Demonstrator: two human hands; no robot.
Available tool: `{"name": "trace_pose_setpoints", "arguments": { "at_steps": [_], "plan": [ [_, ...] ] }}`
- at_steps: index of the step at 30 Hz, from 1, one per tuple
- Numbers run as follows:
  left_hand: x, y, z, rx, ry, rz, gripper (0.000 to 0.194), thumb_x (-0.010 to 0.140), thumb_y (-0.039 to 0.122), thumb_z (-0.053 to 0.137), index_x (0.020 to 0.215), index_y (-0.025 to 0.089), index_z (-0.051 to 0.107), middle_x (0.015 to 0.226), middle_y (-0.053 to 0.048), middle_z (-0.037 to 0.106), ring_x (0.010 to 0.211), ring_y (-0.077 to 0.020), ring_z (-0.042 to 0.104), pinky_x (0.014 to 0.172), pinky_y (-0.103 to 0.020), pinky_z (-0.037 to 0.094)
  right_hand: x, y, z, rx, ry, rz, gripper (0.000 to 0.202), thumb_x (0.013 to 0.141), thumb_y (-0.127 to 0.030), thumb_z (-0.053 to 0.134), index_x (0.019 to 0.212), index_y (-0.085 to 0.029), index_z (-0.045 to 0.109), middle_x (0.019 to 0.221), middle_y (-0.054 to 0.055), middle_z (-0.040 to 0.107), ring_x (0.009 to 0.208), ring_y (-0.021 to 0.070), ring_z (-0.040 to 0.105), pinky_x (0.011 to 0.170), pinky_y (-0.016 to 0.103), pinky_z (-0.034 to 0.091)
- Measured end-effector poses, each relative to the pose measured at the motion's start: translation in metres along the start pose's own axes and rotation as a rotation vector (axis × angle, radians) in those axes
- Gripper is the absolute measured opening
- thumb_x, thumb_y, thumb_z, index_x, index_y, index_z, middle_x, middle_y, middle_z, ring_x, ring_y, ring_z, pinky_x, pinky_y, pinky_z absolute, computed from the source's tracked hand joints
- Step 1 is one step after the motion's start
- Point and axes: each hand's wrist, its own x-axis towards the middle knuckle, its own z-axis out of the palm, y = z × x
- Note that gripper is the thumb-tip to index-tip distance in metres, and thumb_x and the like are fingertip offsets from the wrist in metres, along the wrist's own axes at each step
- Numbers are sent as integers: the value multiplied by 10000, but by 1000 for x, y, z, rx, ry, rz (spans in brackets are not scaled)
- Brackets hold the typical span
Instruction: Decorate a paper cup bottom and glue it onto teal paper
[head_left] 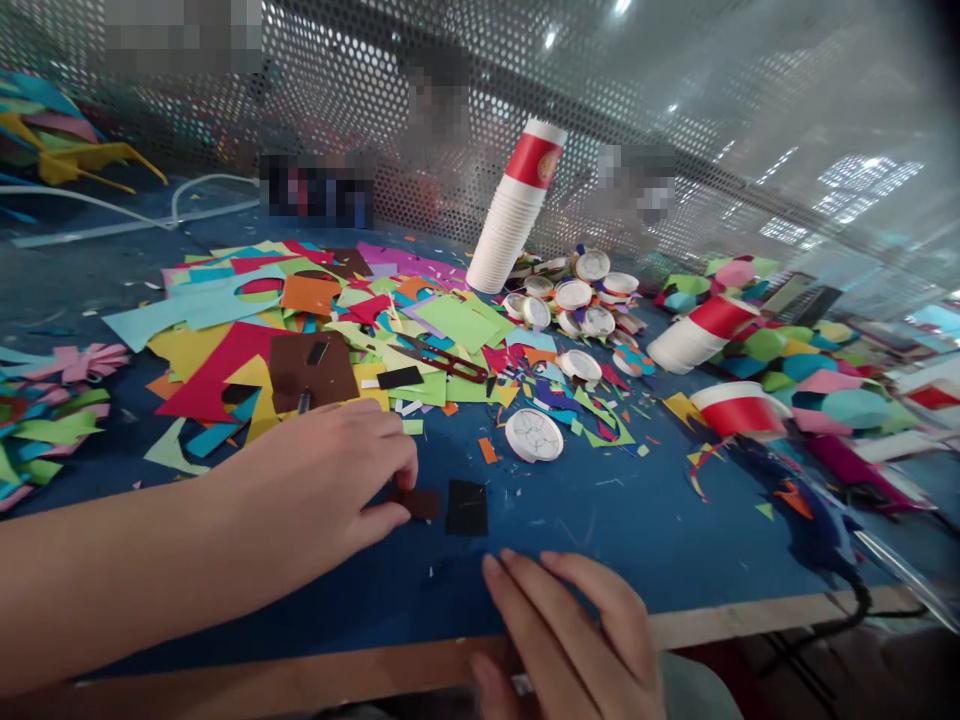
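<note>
My left hand [322, 480] reaches in from the left, thumb and index finger pinched on a small brown paper piece [423, 504] on the blue table [600, 510]. Just right of that piece lies a black paper square [466, 508]. Near the table's front edge is my right hand [577, 630], its fingers stretched out below the black square, holding nothing. Beyond the hands, a white disc with drawn lines [534, 435] lies flat. Dark red-handled snips [457, 367] rest on coloured paper beside a small black strip [400, 378].
Coloured paper sheets and scraps [225, 365] cover the table's middle and left. A tall leaning stack of paper cups [516, 210] stands behind. Decorated discs [574, 295], a tipped cup stack [701, 335], a red-and-white cup [739, 410] and a glue gun [814, 515] are at right.
</note>
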Motion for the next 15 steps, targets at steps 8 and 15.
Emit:
{"name": "trace_pose_setpoints", "arguments": {
  "at_steps": [8, 15],
  "plan": [
    [9, 1, 3, -122, 93, -22, 58, 786, 264, 621, 840, 253, 637, 833, 24, 678, 771, -190, 632, 681, -301, 420, 7, 1, 10, -18, -49, -18, 363, 984, -329, 447, 1101, -157, 745, 1063, -2, 781, 961, 242, 571, 870, 399, 422],
    [10, 0, 17, -100, 209, 245, 220, 873, 228, 640, 1077, 300, 678, 914, 30, 716, 851, -174, 654, 774, -300, 460, 10, 4, 11, -35, -91, -52, 388, 1009, -344, 414, 1090, -170, 752, 1042, -12, 779, 938, 245, 555, 854, 398, 423]
  ]
}}
